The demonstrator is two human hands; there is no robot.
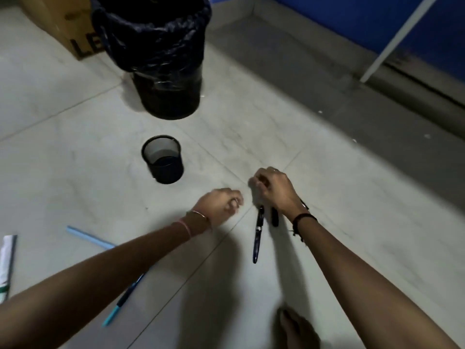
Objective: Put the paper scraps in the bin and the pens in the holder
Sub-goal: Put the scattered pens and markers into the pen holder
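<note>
Head view, starting at the far left edge of the frame: a white scrap of paper (6, 263) with a dark border lies on the pale tiled floor (75, 172), partly cut off by the edge. To its right a light blue strip (90, 238) lies slanted on the tiles, its lower end hidden behind the left forearm. Below that forearm a blue pen (123, 298) with a lighter tip lies diagonally in the lower left of the frame. In the upper left stands a brown cardboard box (65, 23), and just right of it the bin (163, 56), black, lined with a dark plastic bag folded over its rim. Below the bin, near the middle of the frame, stands the pen holder (162, 159), a black mesh cup, upright, with no pens showing inside. The left hand (221, 205) hangs over the floor right of centre with its fingers curled in; motion blur hides whether it grips anything. Just beside it the right hand (271, 190) is closed around two dark pens (259, 233) that hang downward from the fist, one long, one short and partly hidden by the wrist. A bare foot (297, 328) shows at the bottom edge. A blue wall (352, 18) fills the upper right
</note>
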